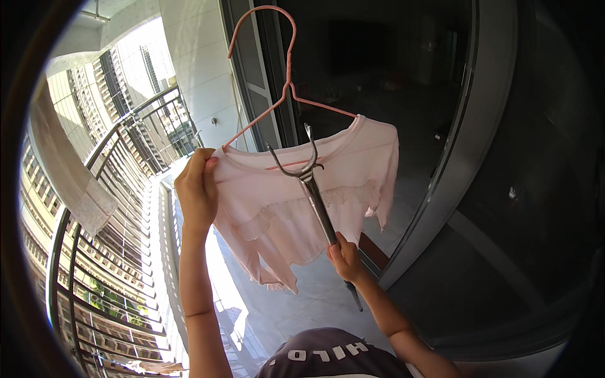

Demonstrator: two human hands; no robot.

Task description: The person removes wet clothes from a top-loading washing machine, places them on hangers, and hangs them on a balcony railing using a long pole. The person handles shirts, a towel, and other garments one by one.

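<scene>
A pale pink long-sleeved top with a lace frill hangs on a pink clothes hanger, whose hook points up. My left hand pinches the top's shoulder at the left end of the hanger. In my right hand is the shaft of a metal clothes pole. The pole's forked tip stands in front of the neckline, below the hanger's neck; whether it touches the hanger cannot be told. The pole's lower end slants down past my right hand.
A balcony railing of dark bars runs along the left, with a pale hanging cloth before it. Dark sliding door frames stand at the right. Grey floor tiles lie below, and a tiled wall rises behind.
</scene>
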